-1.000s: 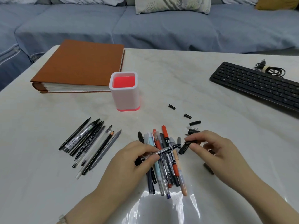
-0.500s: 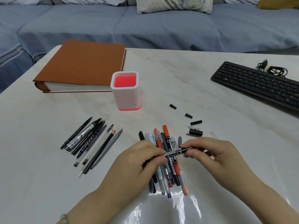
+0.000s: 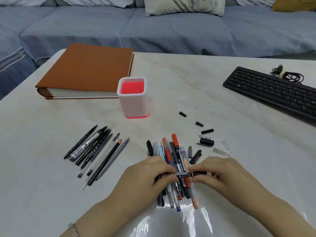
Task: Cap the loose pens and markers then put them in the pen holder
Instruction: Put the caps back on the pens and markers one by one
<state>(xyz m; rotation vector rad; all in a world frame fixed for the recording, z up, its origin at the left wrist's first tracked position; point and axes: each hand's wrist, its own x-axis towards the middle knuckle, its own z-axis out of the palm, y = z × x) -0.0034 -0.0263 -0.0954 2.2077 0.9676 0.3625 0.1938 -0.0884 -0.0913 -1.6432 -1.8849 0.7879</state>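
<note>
A thin black pen (image 3: 182,174) lies level between both hands, just above a pile of pens and markers (image 3: 174,161). My left hand (image 3: 145,178) grips its left end and my right hand (image 3: 220,173) pinches its right end, where a black cap sits. The white pen holder (image 3: 133,101) with a red inside stands upright farther back. A second row of uncapped pens (image 3: 97,154) lies to the left. Several loose caps (image 3: 205,134) are scattered to the right of the pile.
A brown binder (image 3: 87,72) lies at the back left beside the holder. A black keyboard (image 3: 271,91) and a coiled cable (image 3: 287,75) sit at the right. A blue sofa runs behind the white table (image 3: 188,79).
My right hand brought a black cap onto the pen's right end. Both hands drew the pen lower and closer to me, and it now lies level.
</note>
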